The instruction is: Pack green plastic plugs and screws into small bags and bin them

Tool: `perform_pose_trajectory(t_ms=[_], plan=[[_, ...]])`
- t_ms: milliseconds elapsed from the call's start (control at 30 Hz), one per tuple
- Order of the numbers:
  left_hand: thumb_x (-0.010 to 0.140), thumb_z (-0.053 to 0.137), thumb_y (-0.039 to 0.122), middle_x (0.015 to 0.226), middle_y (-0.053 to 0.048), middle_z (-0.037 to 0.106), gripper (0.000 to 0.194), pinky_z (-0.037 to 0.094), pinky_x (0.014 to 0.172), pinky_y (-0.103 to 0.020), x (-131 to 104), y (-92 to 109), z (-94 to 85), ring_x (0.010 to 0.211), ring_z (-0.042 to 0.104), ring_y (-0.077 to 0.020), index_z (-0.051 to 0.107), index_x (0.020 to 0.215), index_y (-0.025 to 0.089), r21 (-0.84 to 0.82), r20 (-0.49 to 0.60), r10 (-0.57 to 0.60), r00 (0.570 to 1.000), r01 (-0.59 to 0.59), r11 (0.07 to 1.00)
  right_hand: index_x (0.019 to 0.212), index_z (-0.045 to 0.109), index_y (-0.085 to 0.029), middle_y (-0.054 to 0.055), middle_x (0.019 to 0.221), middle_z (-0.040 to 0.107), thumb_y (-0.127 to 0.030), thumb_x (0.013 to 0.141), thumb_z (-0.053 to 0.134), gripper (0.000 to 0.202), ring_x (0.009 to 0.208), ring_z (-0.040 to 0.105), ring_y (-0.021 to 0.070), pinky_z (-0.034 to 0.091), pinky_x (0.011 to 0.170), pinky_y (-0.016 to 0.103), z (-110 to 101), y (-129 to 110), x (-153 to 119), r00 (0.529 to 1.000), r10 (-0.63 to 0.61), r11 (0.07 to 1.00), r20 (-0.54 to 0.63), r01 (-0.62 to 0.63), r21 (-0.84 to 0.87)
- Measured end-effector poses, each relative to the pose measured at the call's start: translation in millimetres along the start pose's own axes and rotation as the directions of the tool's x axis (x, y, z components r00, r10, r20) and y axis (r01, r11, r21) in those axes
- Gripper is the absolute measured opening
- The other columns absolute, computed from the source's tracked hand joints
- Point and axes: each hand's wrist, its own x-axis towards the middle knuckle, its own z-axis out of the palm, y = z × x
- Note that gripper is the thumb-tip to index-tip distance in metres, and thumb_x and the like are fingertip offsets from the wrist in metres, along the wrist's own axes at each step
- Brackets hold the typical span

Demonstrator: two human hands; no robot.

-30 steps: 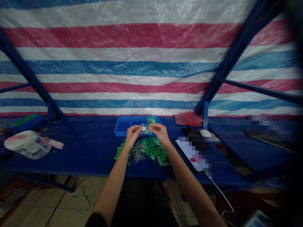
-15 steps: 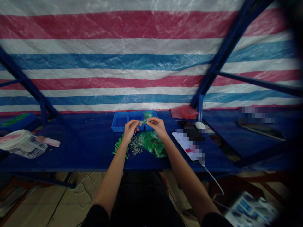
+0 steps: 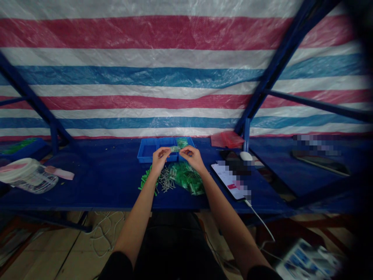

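A small clear plastic packet (image 3: 175,149) is stretched between my two hands, above the front edge of the blue trays (image 3: 148,149). My left hand (image 3: 160,158) pinches its left end, and my right hand (image 3: 192,156) pinches its right end. What the packet holds is too small to make out. Below my hands on the blue table lie green plugs (image 3: 145,179), a pile of metal screws (image 3: 167,179) and a heap of green plastic packets (image 3: 189,179). More small packets (image 3: 182,142) fill the right tray.
A white-lidded tub (image 3: 32,177) stands at the left, near a blue bin (image 3: 25,149). To the right lie a phone (image 3: 227,179) on a white cable, a white mouse (image 3: 246,156) and red plastic bags (image 3: 226,139). Blue metal posts (image 3: 246,134) flank the table.
The packet between my hands has turned slightly and looks paler. Both hands have moved very slightly, with their fingertips still pinched on it.
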Motion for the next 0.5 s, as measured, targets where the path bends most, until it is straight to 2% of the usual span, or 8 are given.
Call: perform_pose_trajectory(t_ms=[167,367,500], plan=[[0.069,0.066,0.035,0.072,-0.003,0.063,0.023,0.034,0.044,-0.018,1,-4,-0.8,0.06,0.055,-0.0119,0.065,0.083,0.016,0.042,0.009,0.044,0.999,-0.044,0.998,0.075,0.066,-0.02,0.002,0.076,0.065,-0.043,0.07,0.064,0.023,0.069,0.056,0.0153,0.041,0.067,0.03,0,-1,1,1.0,0.002,1.0,-0.02,-0.002,-0.026],[0.067,0.068,0.034,0.079,-0.005,0.066,0.023,0.035,0.046,-0.019,2,-8,1.4,0.06,0.054,-0.0111,0.066,0.08,0.015,0.122,0.072,0.096,0.993,-0.104,0.987,0.073,0.065,-0.02,0.003,0.075,0.066,-0.048,0.066,0.066,0.03,0.07,0.059,0.0171,0.043,0.067,0.03,3,5,5,0.992,0.097,0.992,-0.078,-0.09,0.085],[0.069,0.066,0.036,0.081,-0.007,0.069,0.027,0.037,0.047,-0.02,-2,-3,2.5,0.066,0.059,-0.0143,0.065,0.086,0.015,0.12,0.142,0.036,0.989,-0.054,0.991,0.073,0.065,-0.019,0.004,0.076,0.066,-0.048,0.063,0.066,0.031,0.07,0.059,0.0168,0.045,0.069,0.031,-4,15,13,0.98,0.122,0.987,-0.155,-0.104,0.12]])
